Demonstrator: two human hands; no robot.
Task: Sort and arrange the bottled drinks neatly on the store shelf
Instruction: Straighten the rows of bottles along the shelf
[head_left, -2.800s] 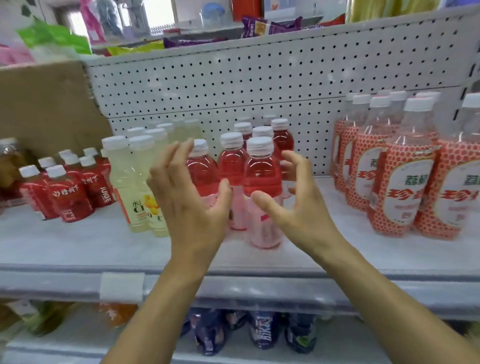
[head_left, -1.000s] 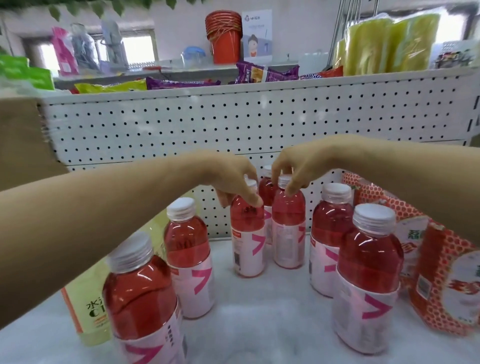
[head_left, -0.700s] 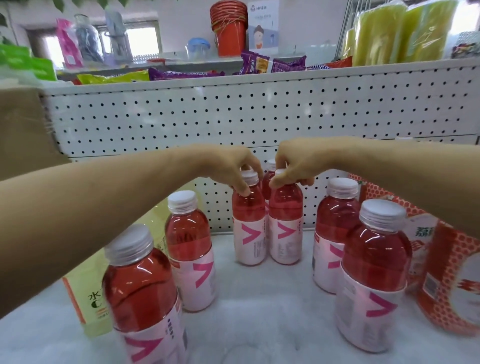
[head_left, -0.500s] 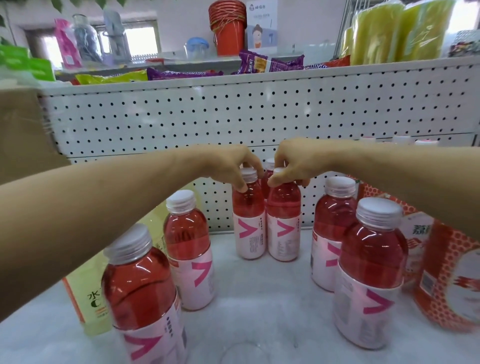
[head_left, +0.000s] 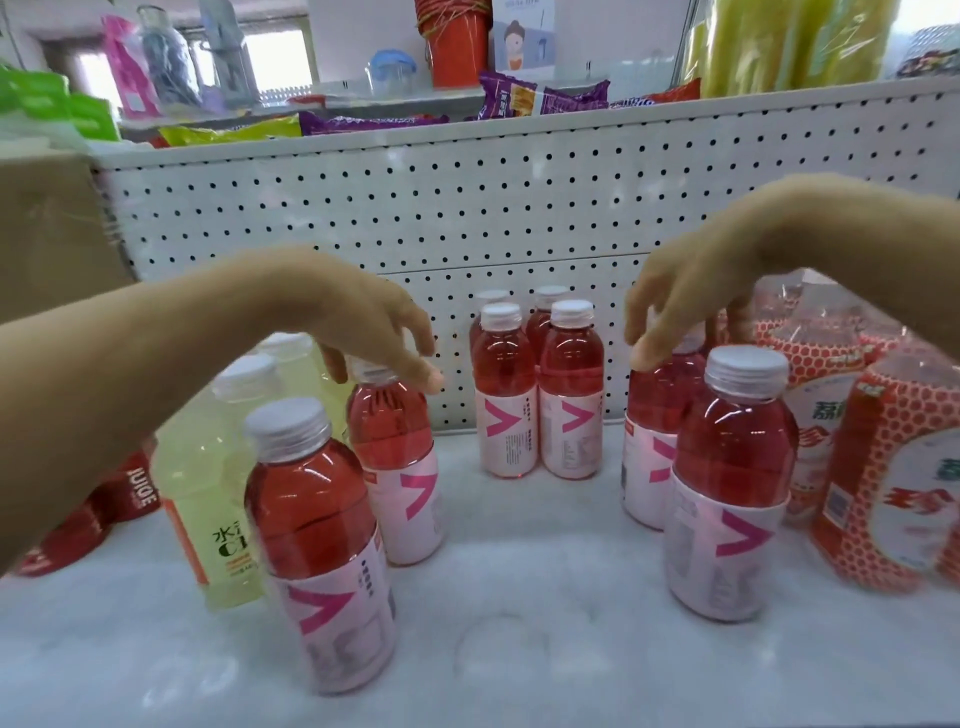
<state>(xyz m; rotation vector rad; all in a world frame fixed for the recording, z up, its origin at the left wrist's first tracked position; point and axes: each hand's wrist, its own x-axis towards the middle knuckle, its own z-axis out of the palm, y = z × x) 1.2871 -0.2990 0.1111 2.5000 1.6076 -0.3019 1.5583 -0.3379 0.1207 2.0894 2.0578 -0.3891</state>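
Backed by a white perforated panel (head_left: 519, 208) across mid-frame. Lit by a bright window (head_left: 275, 57) at upper left, set in a pale wall (head_left: 363, 31). Floored below with a white shelf board (head_left: 519, 649).

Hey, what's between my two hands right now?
In the head view, a tight cluster of four red drink bottles stands at the back, between the left hand and right hand.
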